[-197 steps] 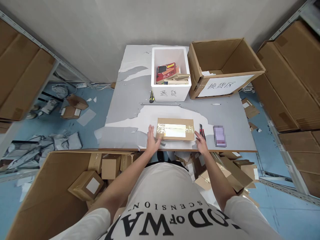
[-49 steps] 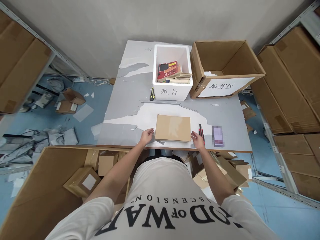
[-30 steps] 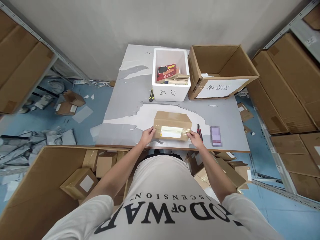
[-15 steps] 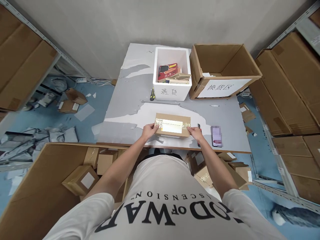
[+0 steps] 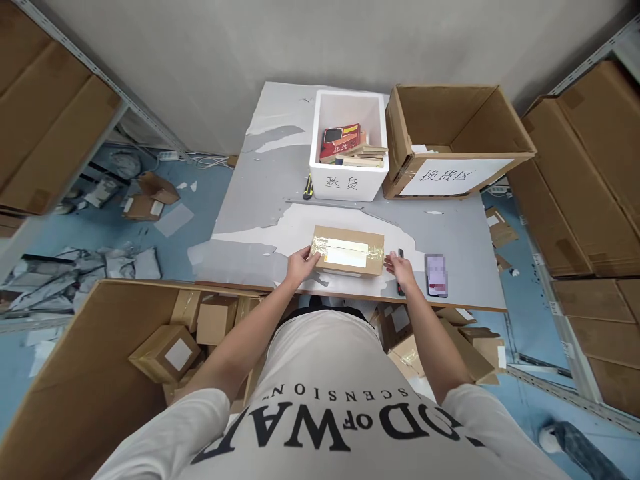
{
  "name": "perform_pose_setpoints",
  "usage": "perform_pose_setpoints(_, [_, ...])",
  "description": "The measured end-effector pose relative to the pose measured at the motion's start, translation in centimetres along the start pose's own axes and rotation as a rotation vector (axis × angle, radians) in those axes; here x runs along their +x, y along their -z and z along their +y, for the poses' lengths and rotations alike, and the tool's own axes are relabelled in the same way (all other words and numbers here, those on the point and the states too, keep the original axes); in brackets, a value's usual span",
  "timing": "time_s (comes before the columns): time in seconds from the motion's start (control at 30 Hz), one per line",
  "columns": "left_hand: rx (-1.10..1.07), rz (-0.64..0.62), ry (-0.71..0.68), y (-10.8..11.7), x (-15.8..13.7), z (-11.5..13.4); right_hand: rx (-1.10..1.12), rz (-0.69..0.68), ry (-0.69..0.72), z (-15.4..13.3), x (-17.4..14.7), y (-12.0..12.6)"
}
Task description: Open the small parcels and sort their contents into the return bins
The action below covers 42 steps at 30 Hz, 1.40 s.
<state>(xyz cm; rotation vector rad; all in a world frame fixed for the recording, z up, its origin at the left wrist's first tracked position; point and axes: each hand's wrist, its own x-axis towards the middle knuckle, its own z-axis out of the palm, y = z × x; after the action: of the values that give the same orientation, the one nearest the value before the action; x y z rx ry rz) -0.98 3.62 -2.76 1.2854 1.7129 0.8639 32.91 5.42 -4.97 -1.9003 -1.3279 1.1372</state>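
Observation:
A small brown cardboard box (image 5: 348,251) with clear tape and a white label lies near the table's front edge. Its left end is gripped by my left hand (image 5: 301,265), thumb on top. Just off the right end, my right hand (image 5: 399,268) has its fingers apart and nothing in them. Partly covered by that hand is a slim dark tool (image 5: 401,254), whose kind I cannot make out. Farther right lies a phone (image 5: 437,275) with its screen lit.
At the table's back stand a white foam box (image 5: 349,183) holding several books and a large open carton (image 5: 460,179) with a paper sign. A yellow-black utility knife (image 5: 308,187) lies beside the foam box. A big carton (image 5: 90,360) of smaller boxes stands front left.
My right hand has let go of the cardboard box's right end and moved slightly right, over the slim dark tool. My left hand keeps its grip. The view has shifted a little.

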Motion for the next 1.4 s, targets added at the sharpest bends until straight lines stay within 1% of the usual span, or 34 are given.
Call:
perform_pose_setpoints(0.07, [0.089,0.045,-0.009,0.2,-0.4,0.2,-0.193,0.139,-0.087,1.3,0.2,1.3])
perform_pose_setpoints(0.1, [0.153,0.078,-0.038,0.3,-0.7,0.4,-0.309,0.185,-0.128,2.1,0.2,1.8])
perform_pose_setpoints(0.13, [0.231,0.105,-0.096,0.4,-1.1,0.5,-0.398,0.208,-0.165,2.9,0.2,2.3])
perform_pose_setpoints(0.17, [0.315,0.111,-0.186,0.4,-1.6,0.7,-0.455,0.211,-0.199,3.6,0.1,2.6])
perform_pose_setpoints(0.2, [0.400,0.086,-0.299,0.3,-2.2,0.9,-0.479,0.204,-0.231,4.2,0.1,2.8])
perform_pose_setpoints(0.27, [0.555,-0.028,-0.513,-0.1,-3.4,1.2,-0.498,0.189,-0.287,5.2,-0.2,2.5])
perform_pose_setpoints(0.3, [0.620,-0.093,-0.580,-0.4,-4.0,1.4,-0.508,0.185,-0.311,5.5,-0.2,2.3])
perform_pose_setpoints(0.33, [0.676,-0.143,-0.617,-0.8,-4.5,1.5,-0.515,0.186,-0.330,5.8,-0.2,1.9])
perform_pose_setpoints(0.4, [0.762,-0.187,-0.624,-1.5,-5.2,1.5,-0.519,0.194,-0.353,6.1,-0.2,1.2])
perform_pose_setpoints(0.47, [0.811,-0.192,-0.602,-2.0,-5.4,1.3,-0.511,0.205,-0.358,6.1,0.0,0.8])
perform_pose_setpoints(0.57, [0.825,-0.199,-0.598,-2.1,-5.3,0.9,-0.479,0.224,-0.335,5.5,0.5,1.0])
perform_pose_setpoints(0.67, [0.808,-0.200,-0.610,-2.0,-5.0,0.5,-0.453,0.296,-0.259,3.2,1.1,2.1])
perform_pose_setpoints(0.73, [0.802,-0.194,-0.612,-2.1,-5.0,0.3,-0.416,0.335,-0.149,0.3,1.1,2.8])
perform_pose_setpoints(0.77, [0.802,-0.190,-0.610,-2.1,-4.9,0.2,-0.395,0.318,-0.066,-1.5,1.0,3.0])
perform_pose_setpoints(0.8, [0.804,-0.184,-0.607,-2.2,-4.9,0.1,-0.345,0.259,0.067,-3.6,0.8,3.0])
perform_pose_setpoints(0.83, [0.806,-0.179,-0.603,-2.3,-4.9,0.0,-0.320,0.137,0.225,-5.7,0.4,2.7])
perform_pose_setpoints(0.87, [0.807,-0.174,-0.599,-2.4,-4.9,-0.1,-0.348,0.000,0.381,-7.9,0.0,2.2])
perform_pose_setpoints(0.9, [0.808,-0.172,-0.596,-2.5,-4.9,-0.1,-0.416,-0.127,0.520,-9.9,-0.4,1.5])
perform_pose_setpoints(0.93, [0.808,-0.172,-0.593,-2.6,-4.8,-0.1,-0.506,-0.243,0.624,-11.8,-0.8,0.7])
perform_pose_setpoints(0.97, [0.808,-0.174,-0.592,-2.6,-4.8,-0.2,-0.602,-0.342,0.682,-13.3,-1.2,-0.3])
perform_pose_setpoints(1.03, [0.805,-0.181,-0.593,-2.6,-4.7,-0.2,-0.800,-0.481,0.735,-15.4,-1.6,-2.3])
perform_pose_setpoints(1.1, [0.800,-0.184,-0.592,-2.7,-4.7,-0.2,-0.950,-0.547,0.760,-16.3,-1.5,-3.8])
perform_pose_setpoints(1.2, [0.781,-0.175,-0.584,-2.8,-4.7,-0.2,-1.066,-0.566,0.791,-16.5,-1.2,-4.9])
perform_pose_setpoints(1.4, [0.752,-0.169,-0.575,-3.1,-4.7,-0.4,-1.191,-0.572,0.797,-17.1,-1.2,-5.1])
